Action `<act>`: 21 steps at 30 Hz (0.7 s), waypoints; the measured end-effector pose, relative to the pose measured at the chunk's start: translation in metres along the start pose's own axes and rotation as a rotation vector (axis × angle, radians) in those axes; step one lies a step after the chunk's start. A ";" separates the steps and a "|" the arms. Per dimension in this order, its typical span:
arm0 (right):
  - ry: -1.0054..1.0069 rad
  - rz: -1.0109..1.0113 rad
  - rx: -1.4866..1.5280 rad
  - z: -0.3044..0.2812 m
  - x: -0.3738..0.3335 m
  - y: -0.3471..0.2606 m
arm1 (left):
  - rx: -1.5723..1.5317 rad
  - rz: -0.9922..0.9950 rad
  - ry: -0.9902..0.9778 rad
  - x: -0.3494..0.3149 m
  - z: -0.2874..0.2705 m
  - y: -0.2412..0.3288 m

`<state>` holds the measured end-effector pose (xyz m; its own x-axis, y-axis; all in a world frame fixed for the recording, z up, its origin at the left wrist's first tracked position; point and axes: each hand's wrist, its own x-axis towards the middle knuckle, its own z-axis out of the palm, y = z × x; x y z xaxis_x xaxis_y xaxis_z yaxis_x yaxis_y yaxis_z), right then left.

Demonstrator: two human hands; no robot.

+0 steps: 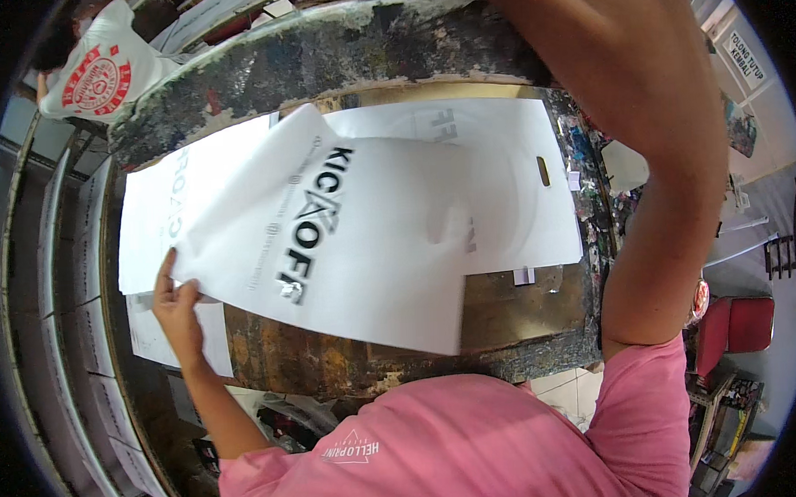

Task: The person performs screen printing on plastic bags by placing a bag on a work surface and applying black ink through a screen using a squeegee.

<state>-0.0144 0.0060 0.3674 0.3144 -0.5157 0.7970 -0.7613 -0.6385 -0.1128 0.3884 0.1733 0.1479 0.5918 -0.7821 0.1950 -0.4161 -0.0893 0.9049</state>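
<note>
My left hand (179, 316) pinches the left edge of a white printed sheet (389, 258) between thumb and fingers. The sheet is lifted and tilted, its far corner curling up, with bold black lettering and fainter small print. Its lower edge is slightly blurred. Beneath it, a flat white bag (521, 216) with a handle slot lies on the stained work board (507, 310). To the left, more white printed sheets (144, 233) lie under the lifted one. My right arm reaches up to the far edge, where my right hand (538, 2) is partly cut off and its fingers are hidden.
A dark, paint-smeared frame (345, 51) spans the far side of the board. Racks (67, 307) holding white sheets stand on the left. Beyond the far left corner is a person in a white printed shirt (110, 66). A red chair (730, 327) stands at right.
</note>
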 end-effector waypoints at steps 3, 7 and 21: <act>-0.034 0.035 -0.071 -0.008 0.002 -0.006 | 0.036 -0.083 -0.022 0.057 -0.057 -0.038; -0.323 0.121 -0.061 -0.040 0.014 -0.003 | 0.165 -0.193 -0.025 0.151 -0.116 -0.105; -0.175 -0.170 -0.153 -0.002 -0.105 0.014 | -1.073 -0.017 -0.612 -0.115 0.094 0.134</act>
<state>-0.0592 0.0530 0.2836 0.5275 -0.5082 0.6808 -0.7621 -0.6371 0.1149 0.1997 0.1931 0.2111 0.0511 -0.9713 0.2322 0.5364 0.2228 0.8140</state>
